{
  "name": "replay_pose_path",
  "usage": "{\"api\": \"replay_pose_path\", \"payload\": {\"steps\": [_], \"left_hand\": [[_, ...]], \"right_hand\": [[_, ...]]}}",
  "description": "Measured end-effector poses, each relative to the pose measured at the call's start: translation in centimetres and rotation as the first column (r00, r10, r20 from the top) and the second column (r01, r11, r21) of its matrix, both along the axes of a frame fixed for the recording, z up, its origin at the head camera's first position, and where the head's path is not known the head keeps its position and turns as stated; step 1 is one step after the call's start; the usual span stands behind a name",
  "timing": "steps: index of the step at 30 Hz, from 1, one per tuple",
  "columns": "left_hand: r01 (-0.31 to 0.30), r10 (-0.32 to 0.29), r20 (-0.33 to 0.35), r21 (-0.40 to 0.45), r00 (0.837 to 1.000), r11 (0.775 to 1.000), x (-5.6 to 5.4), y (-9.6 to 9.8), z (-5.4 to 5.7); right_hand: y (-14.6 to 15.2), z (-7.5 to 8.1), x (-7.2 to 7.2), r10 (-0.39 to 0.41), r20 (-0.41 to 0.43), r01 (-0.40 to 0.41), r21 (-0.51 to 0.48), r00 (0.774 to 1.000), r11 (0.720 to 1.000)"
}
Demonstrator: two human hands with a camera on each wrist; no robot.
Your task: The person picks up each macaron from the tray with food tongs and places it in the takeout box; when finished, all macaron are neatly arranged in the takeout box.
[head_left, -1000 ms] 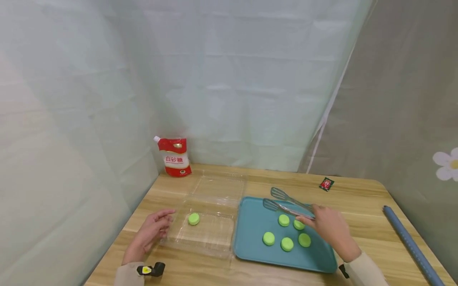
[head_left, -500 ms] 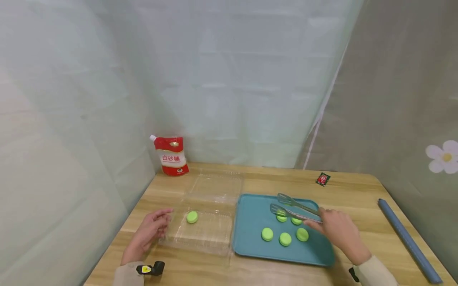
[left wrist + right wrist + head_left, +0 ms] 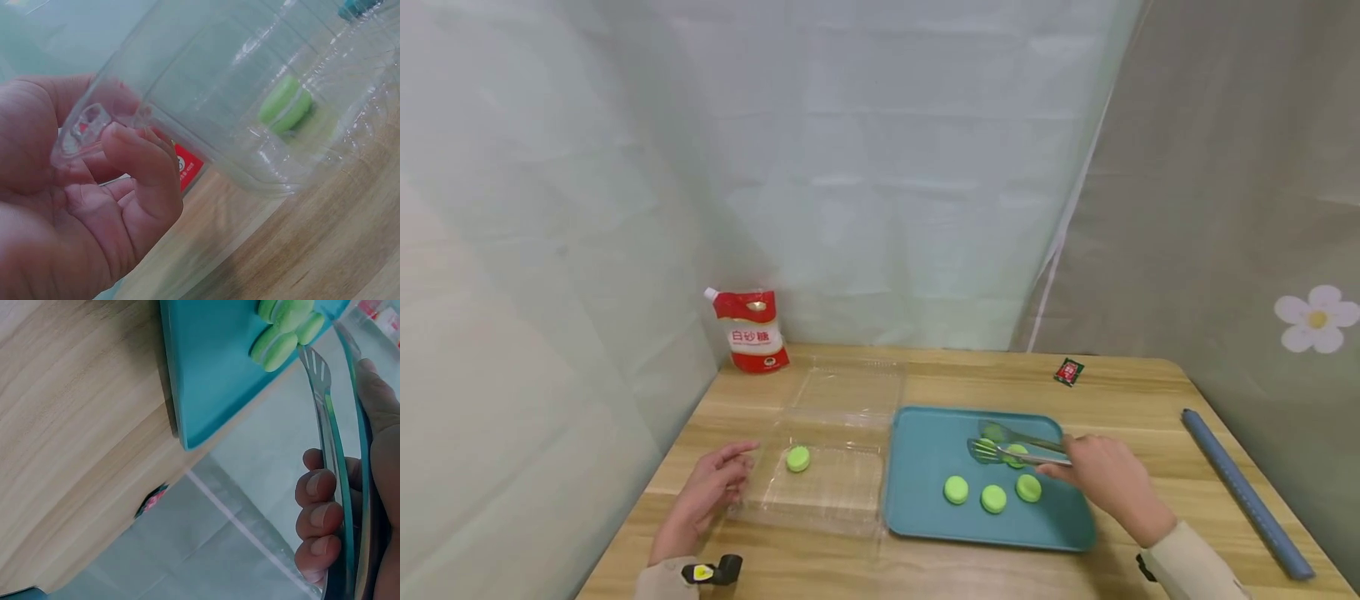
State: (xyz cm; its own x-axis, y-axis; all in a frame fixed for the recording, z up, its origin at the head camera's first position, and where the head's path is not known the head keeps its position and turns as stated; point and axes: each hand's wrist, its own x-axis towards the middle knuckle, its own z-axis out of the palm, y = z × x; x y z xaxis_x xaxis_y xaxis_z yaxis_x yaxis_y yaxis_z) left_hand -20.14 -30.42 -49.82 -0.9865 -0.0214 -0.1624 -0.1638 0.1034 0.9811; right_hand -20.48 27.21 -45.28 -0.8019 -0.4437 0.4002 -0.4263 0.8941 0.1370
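My right hand (image 3: 1108, 483) grips metal tongs (image 3: 337, 450) over the blue tray (image 3: 917, 467). The two slotted ends of the tongs are apart, over the far macarons at the tray's back; whether they touch one is hard to see. Several green macarons (image 3: 994, 499) lie on the tray. To the left, a clear plastic container (image 3: 850, 518) lies with its lid (image 3: 850, 387) folded back, and a single green macaron (image 3: 798, 459) sits inside. In the left wrist view my left hand (image 3: 106, 206) pinches the container's rim at its left side.
A red and white spouted sugar pouch (image 3: 751, 333) stands at the back left of the wooden table (image 3: 790, 571). At the back right lies a small dark green and red packet (image 3: 1069, 372). A long blue-grey rod (image 3: 1247, 492) lies along the right edge. Curtains hang behind.
The tongs have moved right, then lowered onto the far macarons, their ends closer together than before. The left hand keeps its place at the container. The whole view has shifted slightly.
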Motion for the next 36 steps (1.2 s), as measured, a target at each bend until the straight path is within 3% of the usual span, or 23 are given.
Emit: {"api": "replay_pose_path", "payload": {"steps": [4, 13, 36], "left_hand": [[0.001, -0.001, -0.004, 0.006, 1.000, 1.000, 0.1, -0.1, 0.1], [0.014, -0.014, -0.004, 0.014, 1.000, 1.000, -0.1, -0.2, 0.3], [0.020, -0.020, 0.009, 0.021, 1.000, 1.000, 0.4, 0.1, 0.3]], "right_hand": [[0.0, -0.2, -0.2, 0.035, -0.056, -0.035, 0.009, 0.998, 0.999], [0.2, 0.0, -0.3, 0.051, -0.083, -0.049, 0.032, 0.995, 0.998], [-2.3, 1.6, -0.4, 0.062, -0.067, -0.060, 0.024, 0.996, 0.998]]}}
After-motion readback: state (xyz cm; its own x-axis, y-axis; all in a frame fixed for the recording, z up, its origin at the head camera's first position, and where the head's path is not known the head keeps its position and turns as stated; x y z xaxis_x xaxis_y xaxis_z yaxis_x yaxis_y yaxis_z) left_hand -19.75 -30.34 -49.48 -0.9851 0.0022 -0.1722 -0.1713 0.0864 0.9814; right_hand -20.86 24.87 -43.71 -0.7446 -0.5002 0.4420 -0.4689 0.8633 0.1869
